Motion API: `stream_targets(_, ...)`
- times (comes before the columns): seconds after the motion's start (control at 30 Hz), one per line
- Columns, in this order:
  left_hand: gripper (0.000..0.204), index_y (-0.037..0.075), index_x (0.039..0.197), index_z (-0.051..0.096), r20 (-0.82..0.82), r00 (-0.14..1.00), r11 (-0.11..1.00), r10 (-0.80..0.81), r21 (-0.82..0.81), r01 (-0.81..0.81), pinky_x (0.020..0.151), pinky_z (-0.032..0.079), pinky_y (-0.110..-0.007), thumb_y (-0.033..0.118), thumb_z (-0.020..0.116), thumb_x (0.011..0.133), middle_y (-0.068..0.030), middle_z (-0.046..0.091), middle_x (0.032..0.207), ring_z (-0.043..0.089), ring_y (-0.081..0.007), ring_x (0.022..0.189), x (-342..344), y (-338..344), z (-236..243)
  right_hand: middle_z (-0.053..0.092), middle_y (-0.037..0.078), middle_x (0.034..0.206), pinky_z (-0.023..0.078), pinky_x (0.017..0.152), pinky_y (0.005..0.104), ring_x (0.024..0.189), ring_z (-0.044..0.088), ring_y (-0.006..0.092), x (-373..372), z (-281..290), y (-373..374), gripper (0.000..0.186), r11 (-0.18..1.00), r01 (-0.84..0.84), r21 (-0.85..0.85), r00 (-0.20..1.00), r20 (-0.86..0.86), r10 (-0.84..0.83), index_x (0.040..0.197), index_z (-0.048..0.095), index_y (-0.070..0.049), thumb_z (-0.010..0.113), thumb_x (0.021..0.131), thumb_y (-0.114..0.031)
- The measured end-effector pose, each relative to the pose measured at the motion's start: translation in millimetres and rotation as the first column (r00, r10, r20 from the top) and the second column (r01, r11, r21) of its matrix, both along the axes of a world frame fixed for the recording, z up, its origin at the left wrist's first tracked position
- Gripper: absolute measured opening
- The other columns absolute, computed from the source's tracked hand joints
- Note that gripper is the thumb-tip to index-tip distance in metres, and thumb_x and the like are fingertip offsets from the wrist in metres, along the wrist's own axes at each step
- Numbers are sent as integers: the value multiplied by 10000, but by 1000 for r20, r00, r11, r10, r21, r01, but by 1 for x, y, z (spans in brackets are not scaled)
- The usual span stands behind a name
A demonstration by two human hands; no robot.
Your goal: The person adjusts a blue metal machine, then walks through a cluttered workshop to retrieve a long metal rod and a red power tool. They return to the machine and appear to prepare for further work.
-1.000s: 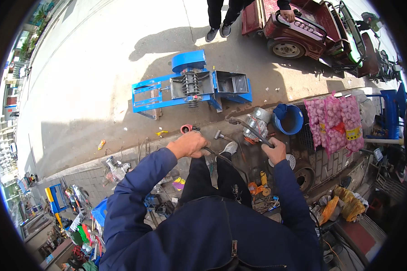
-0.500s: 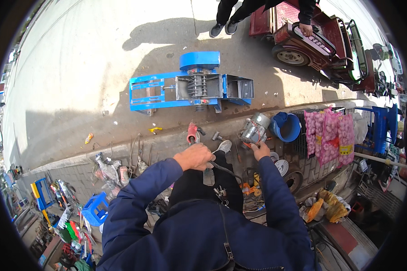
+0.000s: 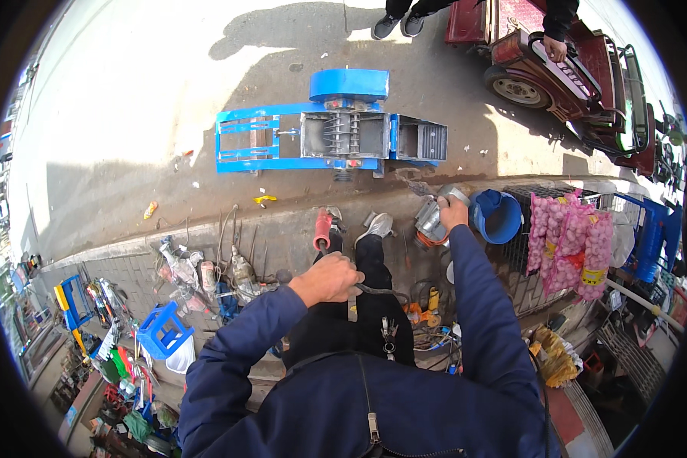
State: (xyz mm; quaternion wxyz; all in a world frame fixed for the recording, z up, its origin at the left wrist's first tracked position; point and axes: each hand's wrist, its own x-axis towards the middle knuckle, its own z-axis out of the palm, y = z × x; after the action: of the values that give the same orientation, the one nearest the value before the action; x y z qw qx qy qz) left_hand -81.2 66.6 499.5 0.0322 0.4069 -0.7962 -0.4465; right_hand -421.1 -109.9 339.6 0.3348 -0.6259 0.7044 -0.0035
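My left hand (image 3: 328, 280) is closed in a fist around a dark cable (image 3: 382, 291). From that cable, in front of the fist, extends a red cylindrical power tool (image 3: 323, 230); its exact kind is unclear. My right hand (image 3: 455, 212) is closed on the upper end of a grey metal electric motor (image 3: 430, 224), just left of a blue bucket (image 3: 498, 217). The hand hides part of the motor, and an orange-red ring shows at its lower end. Ahead of me stands a blue machine (image 3: 259, 163) with an open trough holding two spiral shafts.
Pink net bags of bulbs (image 3: 580, 240) hang on a wire cage at right. A dark-red three-wheeler (image 3: 515, 88) stands far right, with another person's hand (image 3: 555, 49) by it. Dusty power tools (image 3: 182, 263) and a blue stool (image 3: 164, 330) lie left. A yellow wrapper (image 3: 265, 199) lies ahead.
My right hand has moved forward from the motor's near side to its upper end, and the motor appears more upright. My left hand keeps its hold on the cable. The view has shifted slightly.
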Motion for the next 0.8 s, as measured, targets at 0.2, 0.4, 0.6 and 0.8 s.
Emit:
stream_targets(0.2,296,86,913,703,1,1000,1000,8,13,-8,831,510,-423,372,746,852,-96,695,834,679,-309,899,3,-2,-11,708,125,813,493,755,382,795,659,238,15,-52,31,341,891,331,310,881,237,-409,925,705,23,664,957,-314)
stream_targets(0.4,287,93,915,706,21,1000,1000,0,28,-1,828,507,-411,374,734,866,-78,685,823,671,-288,890,9,3,-22,606,12,732,387,572,271,630,521,105,63,-65,65,235,703,425,570,607,397,-689,963,692,-31,644,1007,-257)
stream_targets(0.6,266,117,859,681,14,1000,1000,-18,8,18,805,503,-390,378,729,873,-53,652,785,658,-265,843,13,12,-32,590,-3,758,346,524,264,553,452,96,147,-71,59,273,598,282,750,312,518,-796,1085,703,-3,607,1049,-256)
stream_targets(0.8,250,127,855,679,-13,999,999,31,11,-31,787,490,-380,370,736,868,-38,633,768,646,-249,827,17,19,-38,605,-4,764,337,525,258,554,460,89,204,-103,49,271,621,259,740,291,553,-780,1075,703,-7,595,1054,-255)
